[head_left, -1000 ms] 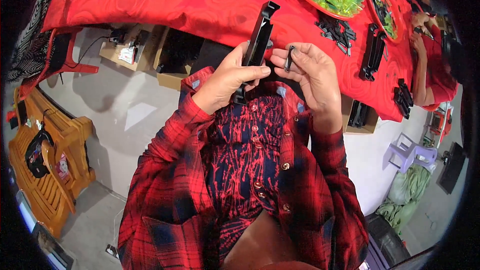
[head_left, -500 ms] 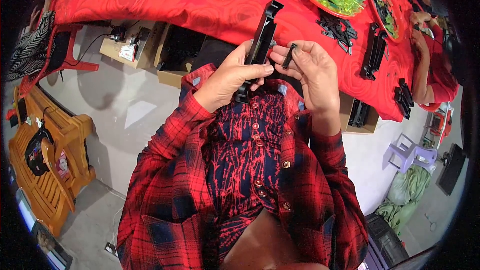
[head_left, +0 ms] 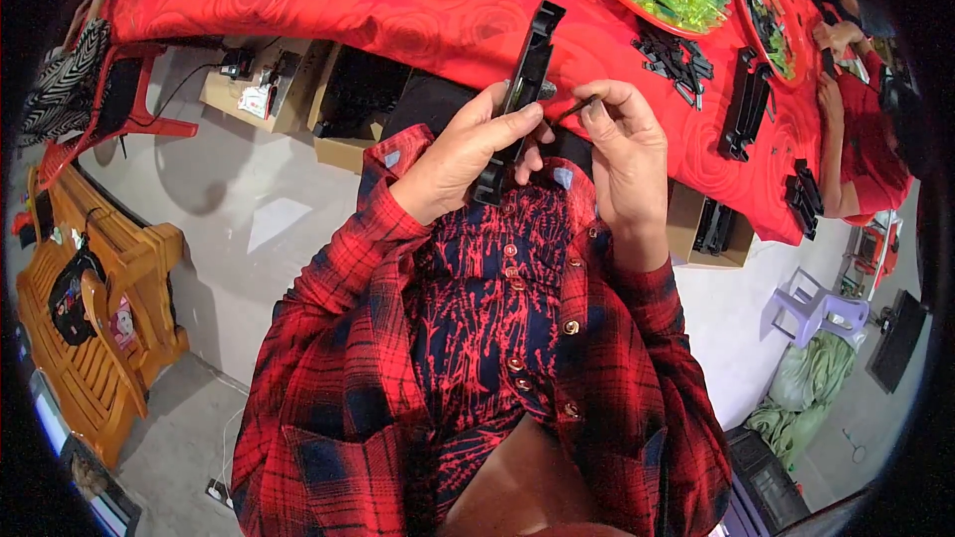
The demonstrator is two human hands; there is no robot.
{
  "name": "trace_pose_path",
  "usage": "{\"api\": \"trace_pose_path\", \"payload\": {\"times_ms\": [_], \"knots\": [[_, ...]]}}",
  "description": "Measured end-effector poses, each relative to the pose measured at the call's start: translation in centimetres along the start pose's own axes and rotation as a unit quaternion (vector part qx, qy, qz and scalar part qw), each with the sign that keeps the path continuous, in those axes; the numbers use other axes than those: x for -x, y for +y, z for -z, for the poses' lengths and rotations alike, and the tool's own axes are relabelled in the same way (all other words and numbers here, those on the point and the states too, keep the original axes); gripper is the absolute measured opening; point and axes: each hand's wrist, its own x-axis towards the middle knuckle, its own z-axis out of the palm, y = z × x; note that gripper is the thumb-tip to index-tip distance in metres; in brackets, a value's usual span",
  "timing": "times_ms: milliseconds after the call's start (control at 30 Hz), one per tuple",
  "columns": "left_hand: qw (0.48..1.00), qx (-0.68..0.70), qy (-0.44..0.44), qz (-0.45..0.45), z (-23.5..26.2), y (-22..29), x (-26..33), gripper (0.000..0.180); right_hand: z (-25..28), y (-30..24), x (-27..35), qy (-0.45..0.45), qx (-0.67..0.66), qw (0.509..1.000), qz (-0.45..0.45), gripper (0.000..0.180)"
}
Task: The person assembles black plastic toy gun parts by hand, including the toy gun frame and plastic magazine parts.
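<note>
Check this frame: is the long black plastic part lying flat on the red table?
No, the left hand holds the long black part up above the table edge.

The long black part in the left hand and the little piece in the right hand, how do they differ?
The long black part is a broad bar standing nearly upright, gripped around its lower end by the left hand. The little piece is thin and short, lying almost level, pinched at its end by the right hand's fingertips. The bar rises well above the hand; the piece barely pokes out. Both are dark and held over the red table edge.
</note>
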Motion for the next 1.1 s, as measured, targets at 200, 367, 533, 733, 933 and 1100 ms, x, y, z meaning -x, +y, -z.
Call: {"api": "trace_pose_path", "payload": {"times_ms": [200, 367, 533, 733, 933, 1100], "knots": [[0.995, 0.091, -0.022, 0.017, -0.1, 0.5, -0.1, 0.033, 0.2, 0.2, 0.1, -0.072, -0.094, 0.991, -0.056, 0.014], [0.997, 0.063, -0.041, -0.023, -0.2, 0.3, 0.2, 0.036, -0.1, -0.3, 0.4, -0.067, -0.059, 0.994, -0.058, 0.012], [0.997, 0.046, 0.038, -0.05, 0.1, 0.3, 0.2, 0.041, -0.6, -0.8, -0.1, 0.007, 0.019, 0.998, -0.055, 0.011], [0.998, 0.013, 0.028, -0.06, 0.0, -0.1, 0.1, 0.043, -0.5, -0.7, 0.5, 0.009, 0.362, 0.93, 0.065, 0.012], [0.981, 0.172, -0.092, 0.007, 2.0, -0.3, -0.7, 0.048, -0.9, -2.2, -1.0, 0.041, 0.333, 0.931, 0.142, 0.009], [0.987, 0.145, -0.012, 0.064, 1.8, -1.0, -1.2, 0.065, -1.6, -3.2, -1.9, -0.026, 0.442, 0.875, 0.196, 0.005]]}}
